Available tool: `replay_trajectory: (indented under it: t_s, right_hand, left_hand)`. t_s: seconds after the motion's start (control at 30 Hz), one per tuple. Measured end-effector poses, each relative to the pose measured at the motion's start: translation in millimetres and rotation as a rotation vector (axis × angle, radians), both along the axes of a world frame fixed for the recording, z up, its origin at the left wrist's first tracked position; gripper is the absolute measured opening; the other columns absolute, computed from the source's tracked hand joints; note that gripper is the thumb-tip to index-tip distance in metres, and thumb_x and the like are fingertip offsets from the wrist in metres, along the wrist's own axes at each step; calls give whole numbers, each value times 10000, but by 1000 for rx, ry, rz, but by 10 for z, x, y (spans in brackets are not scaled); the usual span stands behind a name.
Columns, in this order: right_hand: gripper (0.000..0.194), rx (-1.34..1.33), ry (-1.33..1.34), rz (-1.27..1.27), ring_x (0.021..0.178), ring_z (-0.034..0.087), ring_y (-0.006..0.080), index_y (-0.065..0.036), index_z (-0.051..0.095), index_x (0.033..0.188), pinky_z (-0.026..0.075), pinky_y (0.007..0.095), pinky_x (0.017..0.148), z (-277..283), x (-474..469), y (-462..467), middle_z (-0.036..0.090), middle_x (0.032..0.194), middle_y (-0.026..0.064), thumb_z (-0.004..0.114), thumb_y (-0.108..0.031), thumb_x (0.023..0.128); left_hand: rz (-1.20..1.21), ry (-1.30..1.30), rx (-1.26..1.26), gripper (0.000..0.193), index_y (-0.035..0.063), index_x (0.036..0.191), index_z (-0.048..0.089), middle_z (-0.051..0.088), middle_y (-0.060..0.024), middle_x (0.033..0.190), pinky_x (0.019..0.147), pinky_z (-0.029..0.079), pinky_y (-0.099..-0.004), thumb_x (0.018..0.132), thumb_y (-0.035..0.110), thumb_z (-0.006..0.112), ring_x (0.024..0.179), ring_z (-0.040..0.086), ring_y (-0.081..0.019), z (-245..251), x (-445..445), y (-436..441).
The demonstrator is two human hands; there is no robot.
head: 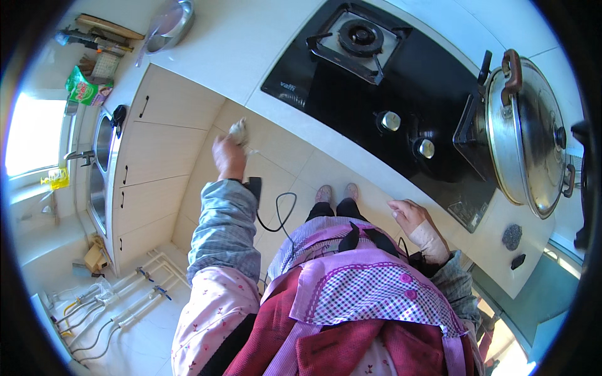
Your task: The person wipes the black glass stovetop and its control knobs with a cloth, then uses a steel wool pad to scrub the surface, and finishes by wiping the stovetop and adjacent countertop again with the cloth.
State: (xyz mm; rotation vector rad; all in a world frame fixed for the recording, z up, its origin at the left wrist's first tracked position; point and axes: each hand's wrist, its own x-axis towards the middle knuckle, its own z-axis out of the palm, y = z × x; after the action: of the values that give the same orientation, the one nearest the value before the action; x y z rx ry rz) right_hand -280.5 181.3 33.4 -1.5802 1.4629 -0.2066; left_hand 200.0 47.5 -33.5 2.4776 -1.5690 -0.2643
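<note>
My left hand [229, 155] is stretched out over the tiled floor, gripping a crumpled pale cloth [239, 131]. The cloth hangs between the cabinets and the front edge of the stove counter, clear of both. My right hand [410, 215] is held low beside the counter's front edge, its fingers loosely bent and nothing visible in it. Nearest to it is the black glass gas hob [338, 101] with two silver knobs [390, 121]. A large steel pan [505, 141] with a glass lid [543, 136] stands over the right burner.
A steel scouring pad [511, 237] and a small black object [518, 261] lie right of the hob. Metal bowls [171, 28] stand at the counter's corner. A double sink [99, 188] and green packet [87, 89] are at left. A black cable [277, 228] hangs before my apron.
</note>
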Motion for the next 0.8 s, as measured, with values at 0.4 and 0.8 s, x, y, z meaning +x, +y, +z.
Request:
replay_trajectory:
  t_s: [0.4, 0.8]
  right_hand:
    - [286, -17, 68, 170, 1015, 646, 370, -81, 641, 1208, 529, 423, 872, 75, 239, -139, 662, 1120, 179, 596, -110, 927]
    - [284, -33, 67, 109, 1029, 632, 381, -94, 634, 1212, 515, 436, 881, 33, 140, -88, 654, 1139, 185, 583, -139, 936]
  left_hand:
    - [-143, 82, -454, 356, 173, 1147, 675, 612, -138, 1096, 834, 507, -466, 816, 53, 620, 1022, 584, -375, 244, -542, -697]
    - [-989, 21, -151, 330, 218, 1130, 687, 552, -45, 1132, 784, 526, -405, 813, 148, 627, 1028, 553, -255, 410, -2187, 440]
